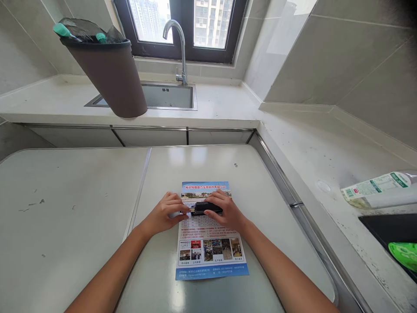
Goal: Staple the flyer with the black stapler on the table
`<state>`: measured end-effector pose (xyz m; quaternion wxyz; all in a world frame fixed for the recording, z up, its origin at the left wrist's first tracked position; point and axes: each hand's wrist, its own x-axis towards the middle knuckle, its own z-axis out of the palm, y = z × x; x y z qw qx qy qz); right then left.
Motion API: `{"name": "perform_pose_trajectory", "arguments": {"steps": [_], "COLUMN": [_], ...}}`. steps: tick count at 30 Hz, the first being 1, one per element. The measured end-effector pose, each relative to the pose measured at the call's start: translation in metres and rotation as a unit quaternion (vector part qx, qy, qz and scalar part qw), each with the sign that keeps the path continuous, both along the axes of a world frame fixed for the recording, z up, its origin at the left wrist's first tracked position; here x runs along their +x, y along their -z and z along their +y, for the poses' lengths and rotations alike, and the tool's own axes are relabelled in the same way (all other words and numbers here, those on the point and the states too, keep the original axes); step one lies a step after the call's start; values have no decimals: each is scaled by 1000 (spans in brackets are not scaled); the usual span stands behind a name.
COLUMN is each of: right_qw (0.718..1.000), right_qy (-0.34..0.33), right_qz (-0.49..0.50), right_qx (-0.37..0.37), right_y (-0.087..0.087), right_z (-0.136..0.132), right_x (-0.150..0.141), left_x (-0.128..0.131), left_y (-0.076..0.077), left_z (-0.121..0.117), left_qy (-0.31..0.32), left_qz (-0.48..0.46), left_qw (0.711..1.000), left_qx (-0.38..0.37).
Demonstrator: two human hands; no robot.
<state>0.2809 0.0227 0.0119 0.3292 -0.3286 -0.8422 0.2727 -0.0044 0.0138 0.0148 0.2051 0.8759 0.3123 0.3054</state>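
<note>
My right hand [225, 210] is wrapped round a small black stapler [203, 208], held level over a printed flyer [211, 269]. At the stapler's left end, where a bit of bare metal shows, the thumb and fingers of my left hand [170, 211] pinch together. What lies between those fingertips is mostly hidden. The flyer is flat on the pale table, blue along its top and bottom, with red text, a table of figures and several small photos. Both hands cover part of its upper half.
Under me is a pale folding table [74, 243] with a seam left of the flyer. Beyond stand a brown bin [107, 78], a sink [169, 96] and a tap [183, 52]. On the right counter [293, 143] lie a clear labelled bottle [381, 189] and a green packet [404, 254].
</note>
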Motion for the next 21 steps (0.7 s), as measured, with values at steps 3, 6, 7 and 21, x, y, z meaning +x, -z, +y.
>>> {"name": "perform_pose_trajectory", "arguments": {"steps": [3, 6, 7, 21], "right_qw": [1000, 1000, 1000, 1000], "right_qy": [1, 0, 0, -1], "right_qz": [-3, -4, -4, -5], "right_qx": [1, 1, 0, -2], "right_y": [0, 1, 1, -1], "right_z": [0, 0, 0, -1], "right_x": [0, 1, 1, 0], "left_x": [0, 1, 1, 1], "left_y": [2, 3, 3, -1], "left_z": [1, 1, 1, 3], "left_qy": [-1, -13, -17, -37], "left_qz": [4, 6, 7, -26], "left_qw": [1000, 1000, 999, 999], "left_qx": [10, 25, 29, 6]}}
